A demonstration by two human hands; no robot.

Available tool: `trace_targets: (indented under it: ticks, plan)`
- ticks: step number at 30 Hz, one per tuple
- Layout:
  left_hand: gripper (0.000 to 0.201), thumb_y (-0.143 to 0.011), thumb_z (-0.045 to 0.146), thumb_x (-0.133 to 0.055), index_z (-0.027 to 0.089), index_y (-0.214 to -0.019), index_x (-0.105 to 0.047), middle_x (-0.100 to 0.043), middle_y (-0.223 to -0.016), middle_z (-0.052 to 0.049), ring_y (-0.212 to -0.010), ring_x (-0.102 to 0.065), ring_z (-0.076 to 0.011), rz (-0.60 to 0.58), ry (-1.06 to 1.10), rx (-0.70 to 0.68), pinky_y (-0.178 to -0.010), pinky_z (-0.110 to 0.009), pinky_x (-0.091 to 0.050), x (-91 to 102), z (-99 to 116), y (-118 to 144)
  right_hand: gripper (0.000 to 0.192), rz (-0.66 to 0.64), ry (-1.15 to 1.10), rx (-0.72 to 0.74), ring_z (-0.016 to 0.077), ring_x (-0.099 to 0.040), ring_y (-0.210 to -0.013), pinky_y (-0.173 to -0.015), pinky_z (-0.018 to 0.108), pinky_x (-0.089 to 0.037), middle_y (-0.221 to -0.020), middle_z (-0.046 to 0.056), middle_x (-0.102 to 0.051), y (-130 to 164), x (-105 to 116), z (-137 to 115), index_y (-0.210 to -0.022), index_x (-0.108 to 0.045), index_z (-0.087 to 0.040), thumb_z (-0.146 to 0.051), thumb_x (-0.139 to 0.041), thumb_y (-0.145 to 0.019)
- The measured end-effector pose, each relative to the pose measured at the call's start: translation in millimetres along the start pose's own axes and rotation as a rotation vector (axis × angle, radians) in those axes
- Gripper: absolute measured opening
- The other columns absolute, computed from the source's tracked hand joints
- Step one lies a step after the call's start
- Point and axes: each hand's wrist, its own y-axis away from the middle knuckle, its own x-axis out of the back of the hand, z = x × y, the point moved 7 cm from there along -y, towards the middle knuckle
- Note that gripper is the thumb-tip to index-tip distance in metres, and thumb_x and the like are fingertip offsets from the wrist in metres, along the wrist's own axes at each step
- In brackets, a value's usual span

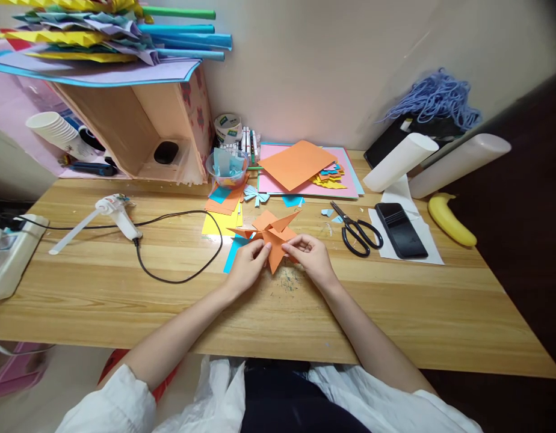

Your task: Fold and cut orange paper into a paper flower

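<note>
Left hand [247, 263] and right hand [310, 252] are both pinching the orange origami piece [271, 236]. It's resting on the worktop [395, 300], scissors [357, 231] lying near.

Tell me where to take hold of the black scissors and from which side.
Grip the scissors by the two black loop handles, which lie at the near end; the blades point away toward the wall. Come from the near right, since the right hand is closest and both hands, left hand too, are on the orange folded paper.
</note>
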Motion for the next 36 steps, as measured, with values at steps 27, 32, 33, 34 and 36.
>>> trace_targets:
  ticks: [27,32,33,34,36]
  plan:
    - [0.019,-0.081,0.031,-0.055,0.019,-0.068,-0.056,-0.056,-0.066,-0.002,-0.062,-0.049,-0.0135,0.394,-0.546,-0.449,-0.062,-0.026,-0.035,46.5,68.9,27.8,0.029,-0.05,-0.004,-0.03,0.0125,-0.062,-0.064,-0.061,0.024,-0.052,-0.069,0.002,-0.068,1.8,2.9,-16.6,-0.074,-0.067,-0.017,-0.031,-0.08,-0.053]
    - [0.021,-0.073,0.039,-0.064,0.021,-0.085,-0.066,-0.063,-0.087,-0.006,-0.085,-0.055,-0.0211,0.396,-0.602,-0.399,-0.078,-0.032,-0.037,71.7,96.5,17.8,0.024,-0.101,0.068,0.004,0.0153,-0.064,-0.064,-0.06,0.027,-0.052,-0.071,0.004,-0.07,3.5,4.6,-31.5,-0.072,-0.068,-0.016,-0.03,-0.078,-0.055]
    - [0.024,-0.074,0.041,-0.062,0.021,-0.088,-0.066,-0.064,-0.09,-0.006,-0.086,-0.056,-0.0211,0.263,-0.538,-0.312,-0.078,-0.032,-0.038,68.0,90.4,8.3,0.023,-0.115,0.083,0.008,0.0158,-0.064,-0.065,-0.059,0.027,-0.052,-0.072,0.004,-0.07,3.6,4.7,-32.7,-0.072,-0.068,-0.016,-0.03,-0.077,-0.056]
    - [0.026,-0.077,0.043,-0.058,0.021,-0.09,-0.066,-0.065,-0.091,-0.005,-0.084,-0.057,-0.0202,0.103,-0.443,-0.203,-0.075,-0.03,-0.04,60.7,80.1,-0.7,0.022,-0.133,0.097,0.008,0.0161,-0.064,-0.066,-0.058,0.027,-0.052,-0.073,0.004,-0.07,3.6,4.6,-33.0,-0.073,-0.068,-0.016,-0.03,-0.077,-0.057]
    - [0.033,-0.079,0.048,-0.052,0.019,-0.08,-0.067,-0.065,-0.077,-0.004,-0.071,-0.058,-0.0179,-0.193,-0.258,-0.011,-0.064,-0.027,-0.042,40.3,57.4,-10.8,0.02,-0.168,0.117,0.003,0.0163,-0.065,-0.067,-0.058,0.027,-0.052,-0.073,0.004,-0.07,3.4,4.5,-32.0,-0.074,-0.067,-0.016,-0.028,-0.075,-0.059]
